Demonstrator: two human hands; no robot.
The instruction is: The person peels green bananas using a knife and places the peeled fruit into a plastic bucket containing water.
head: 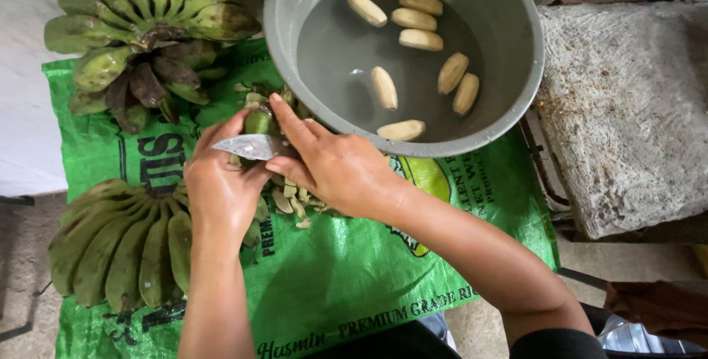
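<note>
Over green sacking point(332, 285), left hand point(221, 186) grips a green banana point(258, 121), right hand point(335, 167) clasps a knife point(247, 146).

Flat green printed sack point(332, 285) covers the ground.

We see a green banana point(259, 120), partly peeled, held upright against a steel knife blade point(249, 146).
</note>
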